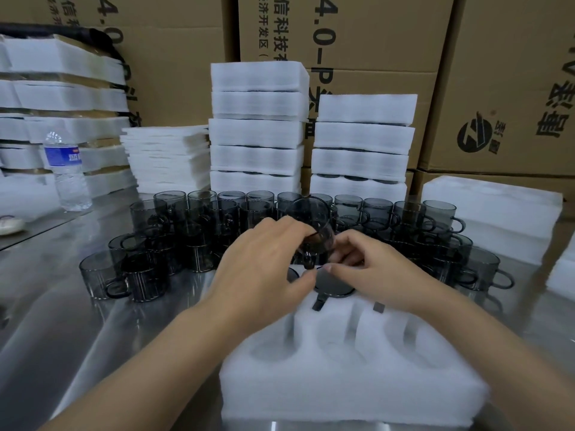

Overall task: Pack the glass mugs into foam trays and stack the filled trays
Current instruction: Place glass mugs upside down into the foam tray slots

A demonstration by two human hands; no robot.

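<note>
Cartons (342, 32) wall off the back, and the steel desk (62, 306) runs from them to the near edge. Filled stacks (258, 132) of white foam stand at the rear of the desk. The foam tray (342, 396) being packed lies nearest the person. Its three near pockets (342, 346) are empty. In its far row a seated mug (333, 284) sits rim-up with its handle laid in the slot, and a second handle (378, 306) shows beside the right wrist. The far-left pocket is largely hidden behind the hands.

Loose mugs (193, 231) of smoky glass crowd the desk between the tray and the stacks. The held mug (314, 219) is above the far row, tilted, its mouth towards the stacks. The left hand (264, 265) curls round its side. The right hand (376, 272) has bent fingers at its base, though how firmly they grip is partly hidden.

This looks like the moment of seating a mug. To do it well, bring the glass upright over a free pocket before lowering. Turn the handle to match the slot, as on the seated mug. Then press straight down with even force from both hands. Going in tilted risks knocking the seated mug's rim or tearing the foam lip. Keep the fingertips out of the pocket as the mug goes in.
</note>
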